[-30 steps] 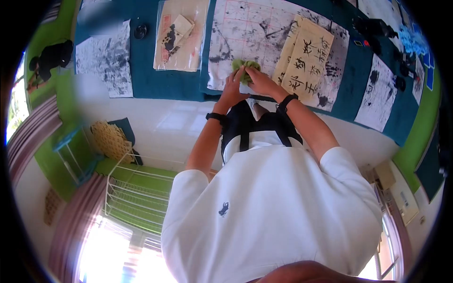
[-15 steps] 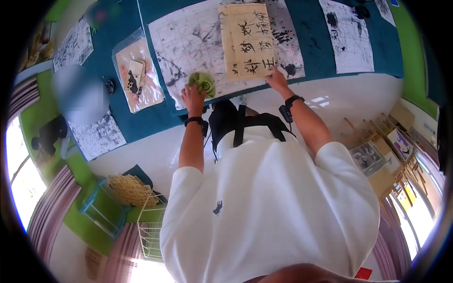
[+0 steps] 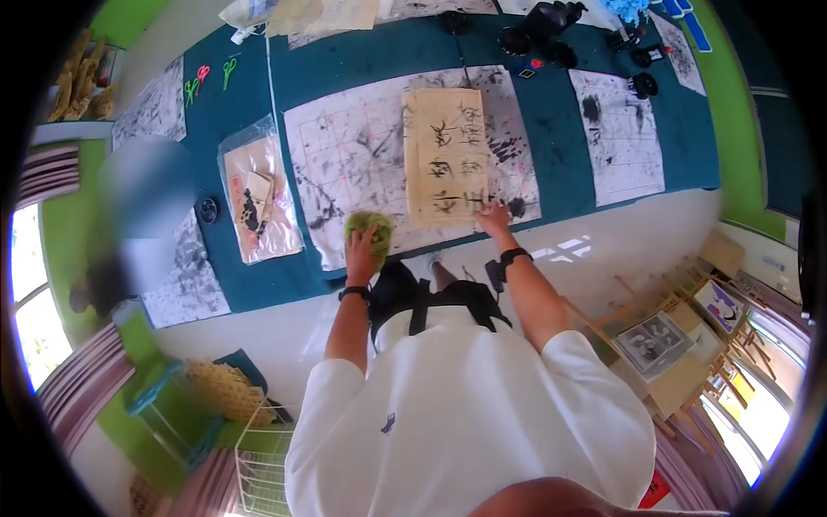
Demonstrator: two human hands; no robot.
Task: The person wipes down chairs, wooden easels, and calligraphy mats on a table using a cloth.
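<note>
A crumpled green cloth (image 3: 370, 226) lies at the near left edge of an ink-stained white mat (image 3: 336, 164). My left hand (image 3: 362, 252) rests on it with its fingers curled over the cloth. To the right, a tan sheet of paper (image 3: 426, 164) with black brush-written characters lies on the mat. My right hand (image 3: 494, 220) has its fingers closed at the sheet's near right corner. How firmly they grip that corner is too small to tell.
A plastic-wrapped packet of paper (image 3: 260, 194) lies left of the mat. Scissors (image 3: 228, 74), a black bottle (image 3: 551, 19) and another stained mat (image 3: 616, 142) are on the teal tablecloth (image 3: 551, 121). Easels (image 3: 689, 336) stand right; a wire rack (image 3: 263, 465) stands lower left.
The head view has tilted up, so the table sits lower in view and more of its far side shows. Both hands stay at the cloth and the paper's corner.
</note>
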